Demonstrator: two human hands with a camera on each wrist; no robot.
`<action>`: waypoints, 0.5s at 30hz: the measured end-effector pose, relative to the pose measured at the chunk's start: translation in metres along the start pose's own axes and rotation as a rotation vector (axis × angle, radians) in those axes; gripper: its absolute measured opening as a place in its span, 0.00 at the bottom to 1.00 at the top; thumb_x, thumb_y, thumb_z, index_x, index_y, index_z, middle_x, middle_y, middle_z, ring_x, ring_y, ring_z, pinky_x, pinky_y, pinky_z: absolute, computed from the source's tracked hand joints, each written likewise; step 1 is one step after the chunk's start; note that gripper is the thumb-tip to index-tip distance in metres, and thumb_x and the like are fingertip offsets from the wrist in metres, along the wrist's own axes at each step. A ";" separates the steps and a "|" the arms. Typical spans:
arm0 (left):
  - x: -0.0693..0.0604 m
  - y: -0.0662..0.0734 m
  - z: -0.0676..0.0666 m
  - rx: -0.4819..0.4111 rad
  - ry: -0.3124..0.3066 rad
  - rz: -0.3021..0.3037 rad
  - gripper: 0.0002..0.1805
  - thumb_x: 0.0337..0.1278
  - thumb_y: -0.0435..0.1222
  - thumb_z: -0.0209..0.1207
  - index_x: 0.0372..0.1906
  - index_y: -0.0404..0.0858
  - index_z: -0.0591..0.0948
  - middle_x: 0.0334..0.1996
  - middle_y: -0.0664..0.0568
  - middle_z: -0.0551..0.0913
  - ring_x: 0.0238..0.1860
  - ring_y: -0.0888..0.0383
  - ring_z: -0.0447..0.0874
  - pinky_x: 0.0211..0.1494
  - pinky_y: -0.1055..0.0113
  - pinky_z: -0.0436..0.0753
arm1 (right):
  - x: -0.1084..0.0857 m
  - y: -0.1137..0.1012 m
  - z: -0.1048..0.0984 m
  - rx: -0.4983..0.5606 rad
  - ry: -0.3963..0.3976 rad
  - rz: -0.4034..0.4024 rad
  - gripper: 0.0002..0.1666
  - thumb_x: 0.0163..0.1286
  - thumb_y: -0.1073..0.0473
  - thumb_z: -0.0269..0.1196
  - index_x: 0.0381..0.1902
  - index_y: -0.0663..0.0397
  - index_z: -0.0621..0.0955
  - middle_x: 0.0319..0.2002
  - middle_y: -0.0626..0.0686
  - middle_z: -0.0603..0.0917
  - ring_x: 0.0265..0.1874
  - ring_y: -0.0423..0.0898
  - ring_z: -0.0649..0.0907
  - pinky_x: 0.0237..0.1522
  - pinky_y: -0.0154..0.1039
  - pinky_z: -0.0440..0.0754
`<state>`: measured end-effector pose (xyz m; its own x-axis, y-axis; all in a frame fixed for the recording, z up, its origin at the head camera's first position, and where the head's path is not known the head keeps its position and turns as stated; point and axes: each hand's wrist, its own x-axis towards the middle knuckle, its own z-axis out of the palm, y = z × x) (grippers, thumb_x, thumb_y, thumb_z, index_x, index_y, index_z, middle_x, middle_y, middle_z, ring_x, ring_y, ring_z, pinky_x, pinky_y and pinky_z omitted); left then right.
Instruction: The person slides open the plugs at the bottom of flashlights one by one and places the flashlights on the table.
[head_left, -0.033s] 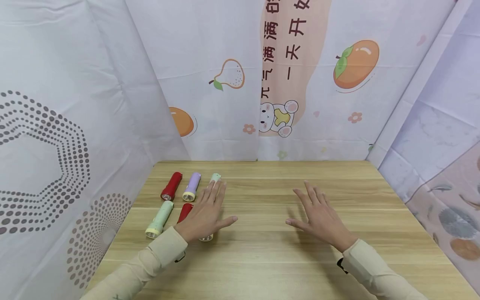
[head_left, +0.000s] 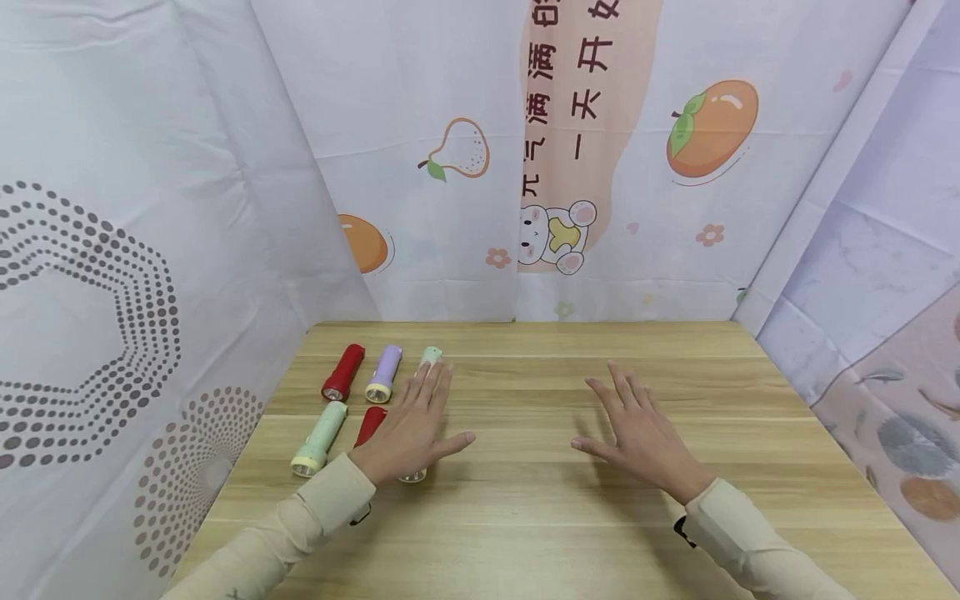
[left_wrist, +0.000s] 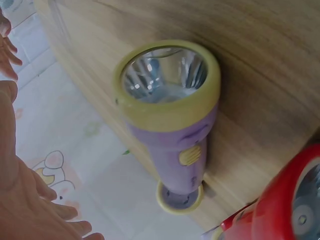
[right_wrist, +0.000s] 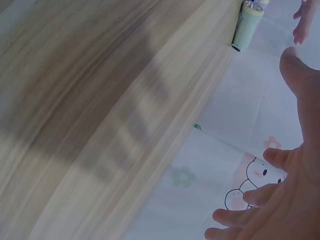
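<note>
Six flashlights lie on the left part of the wooden table [head_left: 525, 517], as I see it from the head view, in two rows of three. Farther back are a red flashlight [head_left: 348, 367], a lilac flashlight [head_left: 386, 367] and a mint flashlight [head_left: 431, 355], the last partly covered by the fingertips of the left hand [head_left: 405, 429]. Nearer are a second mint flashlight [head_left: 324, 433], a second red flashlight [head_left: 371, 422] partly hidden by that hand, and a sixth flashlight [head_left: 413, 477] showing only its lens end below it. Both hands are free of any object, fingers straight and spread; the right hand [head_left: 641, 429] is over bare wood, well apart from the flashlights. Cream sleeves [head_left: 333, 496] cover the forearms, and printed cloth [head_left: 405, 83] hangs behind.

From the left wrist, a purple flashlight with a yellow rim and yellow switch [left_wrist: 190, 155] fills the middle, a red one cut off at the lower right. The left hand extends along the left side, apart from both.

From the right wrist, the right hand's loose fingers reach in from the right, casting a shadow [right_wrist: 135, 115] on the wood; a mint flashlight shows near the top.
</note>
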<state>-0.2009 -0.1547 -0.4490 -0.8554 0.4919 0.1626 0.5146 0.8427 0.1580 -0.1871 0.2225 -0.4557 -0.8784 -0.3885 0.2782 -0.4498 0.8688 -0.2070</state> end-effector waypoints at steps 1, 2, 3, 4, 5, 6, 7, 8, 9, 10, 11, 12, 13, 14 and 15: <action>0.000 0.000 0.000 0.001 0.001 -0.001 0.59 0.67 0.71 0.47 0.82 0.33 0.45 0.82 0.38 0.42 0.81 0.38 0.42 0.79 0.41 0.48 | 0.001 -0.001 0.000 -0.002 0.002 -0.004 0.58 0.63 0.24 0.65 0.78 0.54 0.64 0.77 0.72 0.55 0.72 0.75 0.62 0.69 0.72 0.59; -0.001 -0.001 0.000 -0.002 0.002 -0.003 0.59 0.67 0.71 0.48 0.82 0.33 0.45 0.82 0.38 0.42 0.81 0.37 0.42 0.79 0.40 0.48 | 0.001 -0.001 0.000 -0.003 0.004 -0.008 0.58 0.63 0.24 0.65 0.77 0.54 0.65 0.77 0.72 0.56 0.71 0.75 0.62 0.69 0.72 0.59; -0.001 -0.001 0.000 -0.002 0.007 -0.002 0.58 0.67 0.70 0.48 0.82 0.32 0.45 0.82 0.37 0.43 0.81 0.37 0.42 0.79 0.40 0.49 | 0.002 -0.002 0.001 -0.005 0.008 -0.013 0.57 0.63 0.25 0.65 0.77 0.55 0.65 0.77 0.72 0.57 0.71 0.75 0.63 0.69 0.72 0.60; -0.002 -0.002 0.001 -0.007 0.011 -0.003 0.57 0.68 0.69 0.49 0.82 0.32 0.46 0.82 0.36 0.45 0.81 0.36 0.43 0.79 0.40 0.50 | 0.003 -0.003 0.001 -0.005 0.010 -0.019 0.56 0.64 0.25 0.65 0.77 0.55 0.66 0.76 0.72 0.59 0.70 0.74 0.65 0.69 0.72 0.61; -0.002 -0.003 0.002 -0.002 0.027 0.004 0.57 0.68 0.68 0.51 0.82 0.31 0.48 0.81 0.35 0.47 0.80 0.35 0.45 0.78 0.39 0.52 | 0.003 -0.003 0.002 -0.007 0.015 -0.027 0.55 0.65 0.26 0.65 0.76 0.56 0.66 0.75 0.71 0.62 0.69 0.74 0.67 0.68 0.72 0.62; -0.002 -0.004 0.001 -0.013 0.040 0.007 0.55 0.69 0.65 0.53 0.82 0.31 0.48 0.81 0.34 0.49 0.80 0.34 0.47 0.78 0.39 0.53 | 0.004 -0.004 0.002 -0.006 0.020 -0.032 0.53 0.66 0.28 0.65 0.75 0.57 0.67 0.74 0.71 0.65 0.68 0.72 0.69 0.67 0.71 0.64; -0.002 -0.006 0.002 -0.011 0.058 0.012 0.53 0.70 0.63 0.54 0.81 0.31 0.49 0.80 0.33 0.52 0.79 0.34 0.50 0.77 0.40 0.55 | 0.005 -0.005 0.002 0.004 0.026 -0.034 0.50 0.68 0.30 0.65 0.74 0.57 0.69 0.71 0.69 0.69 0.66 0.71 0.72 0.66 0.70 0.66; -0.002 -0.007 0.002 -0.010 0.075 0.017 0.51 0.71 0.60 0.56 0.81 0.30 0.51 0.79 0.33 0.55 0.78 0.33 0.52 0.77 0.40 0.58 | 0.006 -0.007 0.002 0.013 0.033 -0.034 0.46 0.70 0.32 0.65 0.72 0.58 0.71 0.69 0.68 0.73 0.64 0.69 0.74 0.65 0.69 0.69; -0.002 -0.008 0.002 -0.012 0.094 0.019 0.49 0.71 0.57 0.57 0.81 0.30 0.53 0.77 0.32 0.58 0.77 0.33 0.55 0.76 0.41 0.60 | 0.006 -0.007 0.002 0.026 0.040 -0.032 0.43 0.71 0.35 0.65 0.70 0.58 0.73 0.65 0.66 0.77 0.62 0.68 0.77 0.63 0.67 0.71; -0.003 -0.010 0.002 -0.016 0.116 0.022 0.47 0.71 0.54 0.59 0.80 0.29 0.56 0.75 0.32 0.61 0.75 0.33 0.59 0.75 0.41 0.63 | 0.007 -0.008 0.002 0.042 0.045 -0.026 0.38 0.72 0.38 0.65 0.68 0.58 0.75 0.61 0.64 0.81 0.59 0.65 0.80 0.60 0.64 0.75; -0.003 -0.011 0.001 -0.016 0.132 0.022 0.45 0.71 0.51 0.61 0.78 0.29 0.59 0.73 0.32 0.64 0.73 0.33 0.62 0.73 0.41 0.65 | 0.008 -0.010 0.003 0.058 0.049 -0.019 0.33 0.73 0.40 0.66 0.64 0.58 0.78 0.56 0.61 0.84 0.54 0.61 0.83 0.55 0.61 0.79; -0.004 -0.012 0.001 -0.021 0.140 0.015 0.42 0.70 0.49 0.62 0.77 0.29 0.62 0.72 0.33 0.67 0.71 0.34 0.65 0.73 0.42 0.66 | 0.009 -0.011 0.003 0.073 0.052 -0.015 0.29 0.73 0.43 0.67 0.60 0.57 0.80 0.51 0.58 0.86 0.48 0.57 0.85 0.50 0.57 0.82; -0.004 -0.014 0.001 -0.021 0.153 0.010 0.40 0.69 0.47 0.63 0.75 0.29 0.65 0.70 0.33 0.69 0.70 0.35 0.67 0.71 0.43 0.68 | 0.010 -0.012 0.004 0.087 0.052 -0.007 0.24 0.73 0.45 0.67 0.56 0.56 0.83 0.46 0.54 0.88 0.43 0.53 0.86 0.44 0.52 0.84; -0.005 -0.016 0.000 -0.038 0.161 -0.002 0.37 0.69 0.45 0.64 0.74 0.29 0.68 0.68 0.34 0.72 0.68 0.37 0.69 0.70 0.44 0.70 | 0.011 -0.014 0.005 0.094 0.047 -0.001 0.19 0.73 0.47 0.67 0.52 0.54 0.84 0.41 0.51 0.88 0.37 0.48 0.86 0.39 0.48 0.84; -0.005 -0.018 0.000 -0.059 0.169 -0.013 0.35 0.68 0.44 0.64 0.71 0.29 0.71 0.66 0.34 0.73 0.66 0.38 0.71 0.68 0.45 0.72 | 0.012 -0.015 0.006 0.101 0.045 0.005 0.15 0.73 0.49 0.68 0.48 0.53 0.85 0.37 0.47 0.87 0.32 0.44 0.85 0.34 0.44 0.83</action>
<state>-0.2055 -0.1723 -0.4527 -0.8423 0.4329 0.3211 0.5104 0.8322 0.2168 -0.1918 0.2025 -0.4548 -0.8735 -0.3687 0.3180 -0.4619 0.8340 -0.3017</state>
